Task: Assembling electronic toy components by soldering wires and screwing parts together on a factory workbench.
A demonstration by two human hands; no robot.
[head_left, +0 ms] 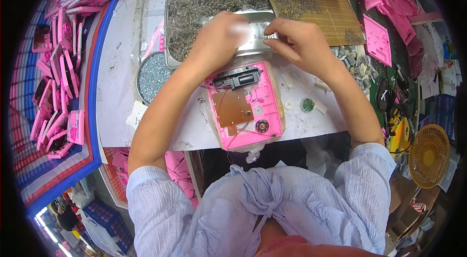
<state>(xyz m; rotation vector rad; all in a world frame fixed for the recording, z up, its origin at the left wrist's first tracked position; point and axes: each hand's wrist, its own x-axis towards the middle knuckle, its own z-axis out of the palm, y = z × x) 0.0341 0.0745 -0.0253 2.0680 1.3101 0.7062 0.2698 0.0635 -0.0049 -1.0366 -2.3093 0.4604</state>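
My left hand (221, 38) and my right hand (296, 40) meet over the front rim of a metal tray (170, 28) filled with small metal pins. Fingertips of both hands pinch close together near the tray's bare metal front; what they hold is too small to tell. Just below the hands lies an open pink plastic toy shell (245, 106), face down on the white table (116, 77). It shows a brown circuit board, a black part at its top, thin wires and a small round speaker.
A round tin of screws (152, 78) sits left of the shell. A brown perforated board (316, 6) leans on the tray. Pink shells (58, 82) fill a blue-rimmed crate at left; pink panels (379, 38), tools and a yellow fan (428, 155) stand right.
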